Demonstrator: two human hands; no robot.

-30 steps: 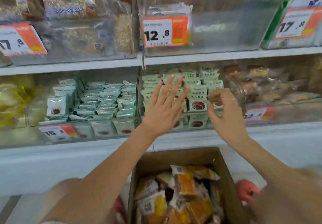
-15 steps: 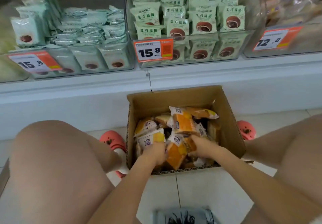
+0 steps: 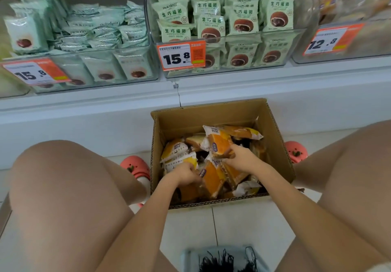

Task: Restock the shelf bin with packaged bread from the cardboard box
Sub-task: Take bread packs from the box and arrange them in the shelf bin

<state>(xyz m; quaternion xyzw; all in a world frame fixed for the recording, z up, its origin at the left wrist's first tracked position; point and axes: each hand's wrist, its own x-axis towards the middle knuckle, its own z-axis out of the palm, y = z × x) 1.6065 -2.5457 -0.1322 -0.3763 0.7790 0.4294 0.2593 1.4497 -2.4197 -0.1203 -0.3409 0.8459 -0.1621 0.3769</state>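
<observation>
Your left hand [image 3: 186,175] grips a yellow-and-white bread packet [image 3: 179,161] at 9 o'clock inside the open brown cardboard box [image 3: 277,144]. Your right hand [image 3: 241,158] pinches an orange bread packet [image 3: 219,144] at box centre. The clear plastic shelf bin [image 3: 275,59] of green packets sits at 12 o'clock.

The person is wearing no sleeves, so both arms are showing bare all the way down to the left hand [image 3: 186,175] and the right hand [image 3: 241,158]. No rings, watch or bracelet are showing on either hand. The legs are bare over the knees too. The person is wearing pink rubber clogs with little holes on top: the left clog [image 3: 135,167] is showing to the left of the left hand, and the right clog [image 3: 296,152] is showing to the right of the right hand.
</observation>
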